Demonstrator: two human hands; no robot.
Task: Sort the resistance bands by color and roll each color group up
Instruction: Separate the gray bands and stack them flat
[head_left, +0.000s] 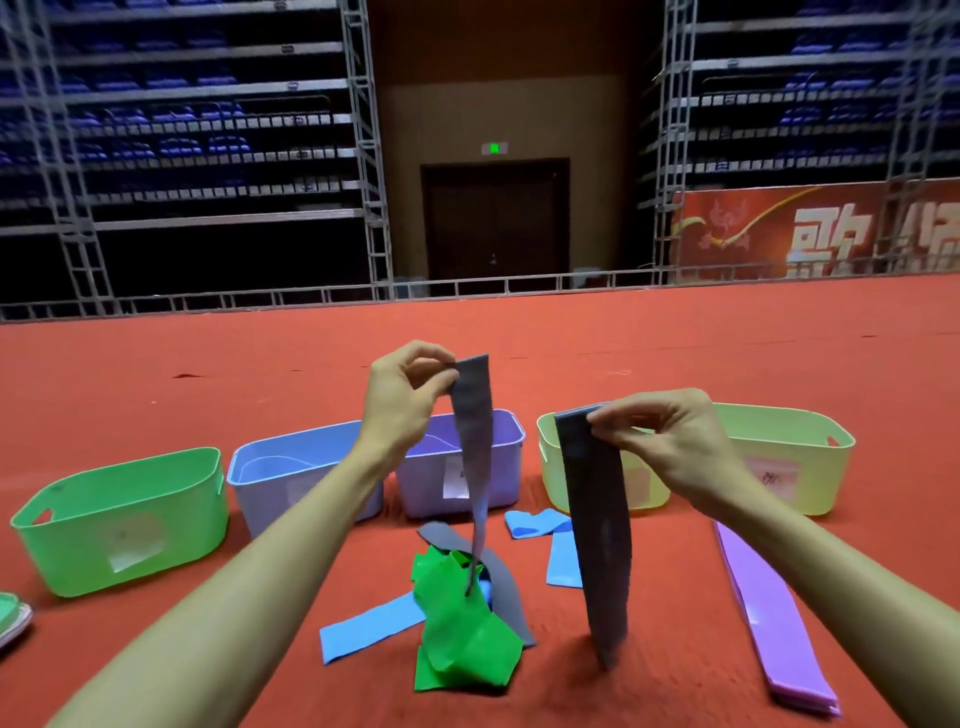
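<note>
On far-right bin (826, 467) — label (774, 475), perhaps handwritten

1. Red carpeted floor (156, 374).
2. Row of plastic bins, left to right: green bin (119, 519), blue bin (291, 478), purple bin (498, 467), two pale yellow bins (644, 499) (810, 467).
3. Nearer the viewer: heap of green bands (467, 639) touching a grey band (506, 587); blue bands (369, 623) on both sides of the heap; stack of purple bands (769, 623) at right.

The far reach is barred by a row of open bins, from the green plastic bin (119, 525) to the pale yellow plastic bin (795, 447). The middle is crowded by a crumpled green rubber band (462, 629), flat blue rubber bands (363, 631) and two hanging dark grey rubber bands (602, 519). Bare red carpet (680, 597) is left beside the stacked flat purple bands (769, 613).
</note>
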